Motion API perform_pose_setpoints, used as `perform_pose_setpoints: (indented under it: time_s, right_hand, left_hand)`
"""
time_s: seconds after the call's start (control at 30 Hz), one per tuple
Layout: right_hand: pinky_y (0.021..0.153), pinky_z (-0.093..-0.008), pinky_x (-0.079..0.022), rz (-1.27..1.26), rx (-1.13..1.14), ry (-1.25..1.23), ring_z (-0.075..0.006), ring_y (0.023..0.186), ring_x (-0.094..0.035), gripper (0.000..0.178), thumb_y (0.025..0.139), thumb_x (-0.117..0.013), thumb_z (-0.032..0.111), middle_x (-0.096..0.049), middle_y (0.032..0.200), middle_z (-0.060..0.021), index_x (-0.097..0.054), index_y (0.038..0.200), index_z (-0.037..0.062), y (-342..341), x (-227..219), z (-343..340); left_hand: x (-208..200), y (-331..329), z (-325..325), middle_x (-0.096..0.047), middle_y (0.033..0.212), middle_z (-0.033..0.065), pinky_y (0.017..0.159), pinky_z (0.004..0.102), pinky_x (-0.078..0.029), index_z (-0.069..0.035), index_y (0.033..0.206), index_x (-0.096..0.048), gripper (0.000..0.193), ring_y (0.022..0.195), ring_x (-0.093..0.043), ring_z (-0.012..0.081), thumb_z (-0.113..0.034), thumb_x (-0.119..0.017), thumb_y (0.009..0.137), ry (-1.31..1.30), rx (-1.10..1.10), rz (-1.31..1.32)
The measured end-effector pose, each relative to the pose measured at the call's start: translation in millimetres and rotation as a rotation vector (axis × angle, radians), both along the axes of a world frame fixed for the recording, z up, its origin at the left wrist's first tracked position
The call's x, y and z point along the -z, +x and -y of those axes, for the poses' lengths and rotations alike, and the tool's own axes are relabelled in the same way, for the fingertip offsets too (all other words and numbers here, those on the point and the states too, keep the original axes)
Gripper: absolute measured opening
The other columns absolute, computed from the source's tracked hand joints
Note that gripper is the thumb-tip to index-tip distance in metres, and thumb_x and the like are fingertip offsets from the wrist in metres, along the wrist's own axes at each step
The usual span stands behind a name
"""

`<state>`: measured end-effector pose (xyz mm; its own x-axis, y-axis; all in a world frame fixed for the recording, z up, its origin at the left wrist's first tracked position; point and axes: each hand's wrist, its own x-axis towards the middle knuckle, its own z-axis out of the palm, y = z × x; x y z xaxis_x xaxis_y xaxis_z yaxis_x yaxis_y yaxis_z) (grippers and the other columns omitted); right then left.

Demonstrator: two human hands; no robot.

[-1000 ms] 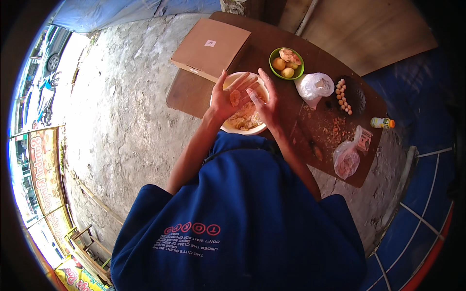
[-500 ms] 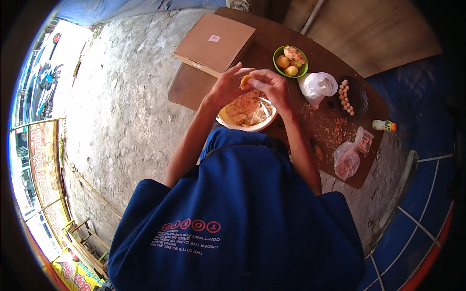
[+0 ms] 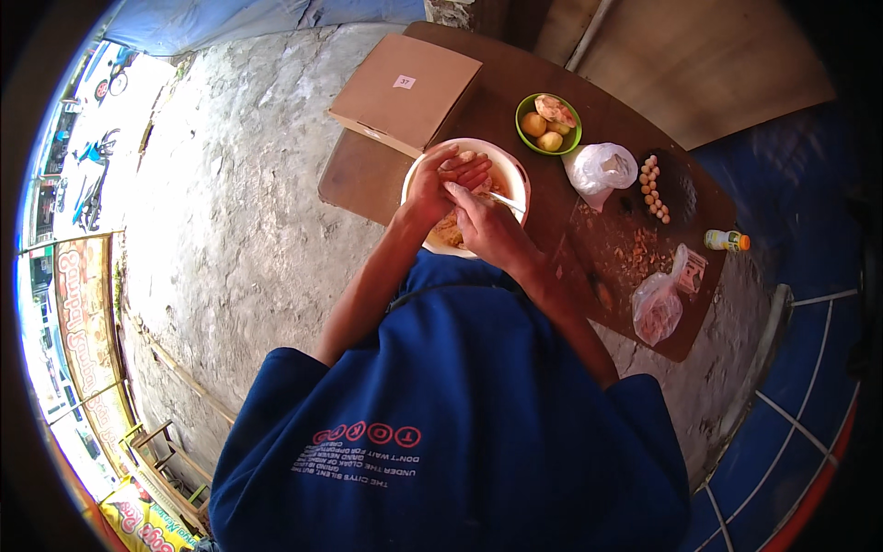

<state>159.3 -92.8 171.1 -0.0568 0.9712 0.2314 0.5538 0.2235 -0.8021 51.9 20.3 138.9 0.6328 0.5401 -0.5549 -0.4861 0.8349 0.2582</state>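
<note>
Head: L hand palm-up, fingers fanned; R hand pressed against it, can't tell what's between. Both above white bowl w/ orange-brown mix by desk edge, prob. so crumbs drop back in. Pale balls rt of white plastic bag, maybe kept off mess.
</note>
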Motion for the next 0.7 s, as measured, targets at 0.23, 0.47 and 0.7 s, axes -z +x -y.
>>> perform_pose_setpoints:
  time_s: [0.23, 0.47, 0.7]
  right_hand:
    - [0.092, -0.0445, -0.053, 0.019, 0.002, 0.009, -0.038, 0.105, -0.066, 0.04, 0.092, -0.054, 0.004, -0.067, 0.112, -0.0265, -0.054, 0.131, -0.0032, 3, 1, -2]
    - [0.1, -0.041, -0.049, 0.029, 0.036, 0.002, -0.0353, 0.114, -0.063, 0.039, 0.091, -0.057, 0.003, -0.066, 0.12, -0.0225, -0.055, 0.13, -0.0035, 1, -8, 2]
    - [0.099, -0.0394, -0.049, 0.074, 0.184, 0.119, -0.0331, 0.11, -0.063, 0.034, 0.082, -0.072, 0.007, -0.067, 0.116, -0.0148, -0.067, 0.114, 0.0007, 26, -13, -2]
  left_hand:
    - [2, 2, 1, -0.055, 0.134, 0.0281, 0.113, 0.0447, -0.042, 0.01, 0.125, -0.05, 0.046, 0.125, -0.056, 0.0363, -0.025, -0.059, 0.097, -0.056, -0.035, 0.072]
    - [3, 7, 8, -0.054, 0.135, 0.0277, 0.114, 0.0452, -0.039, 0.01, 0.132, -0.047, 0.06, 0.126, -0.054, 0.0369, -0.037, -0.057, 0.097, -0.046, -0.04, 0.092]
    - [25, -13, 1, -0.062, 0.126, 0.0206, 0.102, 0.0438, -0.047, 0.004, 0.135, -0.049, 0.075, 0.114, -0.061, 0.0327, -0.06, -0.05, 0.096, 0.024, 0.418, 0.482]
